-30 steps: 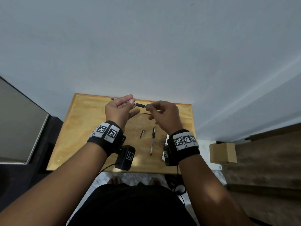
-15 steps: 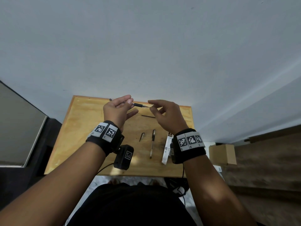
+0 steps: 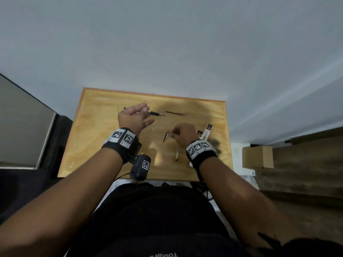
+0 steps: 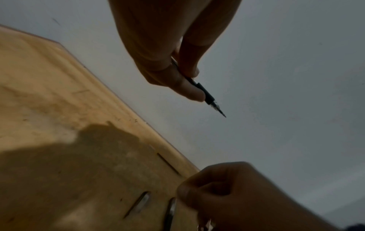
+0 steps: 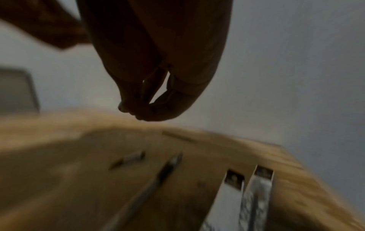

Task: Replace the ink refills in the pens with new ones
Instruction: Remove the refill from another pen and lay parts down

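Observation:
My left hand [image 3: 144, 109] [image 4: 195, 85] holds a pen [image 3: 155, 113] [image 4: 207, 95] with a black grip above the wooden table [image 3: 96, 136], its tip pointing right. My right hand [image 3: 173, 134] [image 5: 136, 111] is low over the table with its fingertips pinched together, and I see nothing between them. It hovers beside a small pen piece [image 3: 166, 137] [image 5: 128, 159] and over the top end of a second pen [image 3: 177, 154] [image 5: 162, 173]. A loose dark refill [image 3: 174, 113] [image 4: 168, 163] lies near the far edge.
Refill packets [image 3: 207, 131] [image 5: 256, 187] lie at the right of the table, by my right wrist. A cardboard box [image 3: 258, 157] stands on the floor to the right. A grey wall rises directly behind the table.
My right hand let go of the pen tip and dropped down and toward me, to the parts lying on the table. The left hand still holds the pen.

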